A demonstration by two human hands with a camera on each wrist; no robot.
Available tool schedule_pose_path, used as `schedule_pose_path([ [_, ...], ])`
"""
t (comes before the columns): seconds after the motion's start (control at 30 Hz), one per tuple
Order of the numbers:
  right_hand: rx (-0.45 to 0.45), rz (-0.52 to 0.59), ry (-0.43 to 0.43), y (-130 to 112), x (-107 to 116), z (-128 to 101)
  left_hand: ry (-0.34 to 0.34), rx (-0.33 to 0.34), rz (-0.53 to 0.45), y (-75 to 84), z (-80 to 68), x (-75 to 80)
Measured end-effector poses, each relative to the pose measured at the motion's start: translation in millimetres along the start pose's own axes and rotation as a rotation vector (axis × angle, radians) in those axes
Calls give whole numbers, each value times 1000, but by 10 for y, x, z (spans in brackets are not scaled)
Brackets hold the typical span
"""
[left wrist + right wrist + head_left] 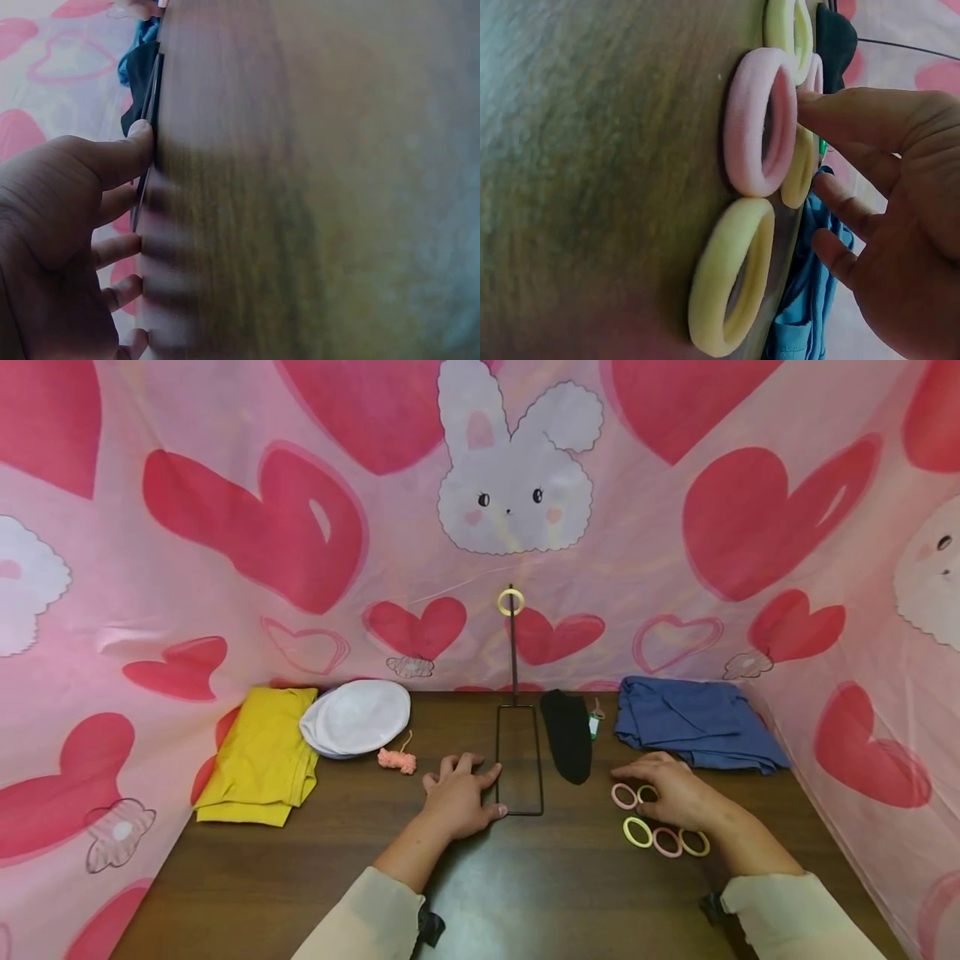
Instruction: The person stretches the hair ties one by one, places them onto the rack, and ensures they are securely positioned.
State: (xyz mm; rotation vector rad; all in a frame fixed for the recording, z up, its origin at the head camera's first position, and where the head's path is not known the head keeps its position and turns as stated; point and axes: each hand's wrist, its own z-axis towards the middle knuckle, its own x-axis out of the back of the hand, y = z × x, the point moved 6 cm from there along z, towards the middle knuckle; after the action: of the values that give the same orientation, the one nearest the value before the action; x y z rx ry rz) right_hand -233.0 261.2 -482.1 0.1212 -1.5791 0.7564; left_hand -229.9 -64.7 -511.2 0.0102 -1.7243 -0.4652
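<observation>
My left hand [456, 797] rests on the table with fingers spread, its thumb and index finger on the left side of the black wire stand's [513, 652] flat rectangular base. A yellow hair tie hangs at the top of the upright. Over a group of hair ties at the right, my right hand [678, 789] reaches down with loosely bent fingers. Its thumb tip is right at a yellow hair tie [796, 180], partly hidden by the hand. Nearer to me lie a pink hair tie [742, 127] and another yellow hair tie [711, 292], side by side.
A black cloth piece [567, 739] and a key with a green tag [594, 725] lie right of the stand. Folded blue cloth [690, 722] sits behind my right hand. Leftward are pink yarn [397, 761], a white cap [360, 718] and folded yellow cloth [262, 752].
</observation>
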Motion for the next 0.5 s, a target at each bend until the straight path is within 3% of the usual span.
schedule_pose_path([
  [0.3,85,-43,20,-17,-20,24,7,-10,2,9,-15,5],
  [0.5,180,-50,123,-116,19,44,10,-6,8,4,-9,-7],
])
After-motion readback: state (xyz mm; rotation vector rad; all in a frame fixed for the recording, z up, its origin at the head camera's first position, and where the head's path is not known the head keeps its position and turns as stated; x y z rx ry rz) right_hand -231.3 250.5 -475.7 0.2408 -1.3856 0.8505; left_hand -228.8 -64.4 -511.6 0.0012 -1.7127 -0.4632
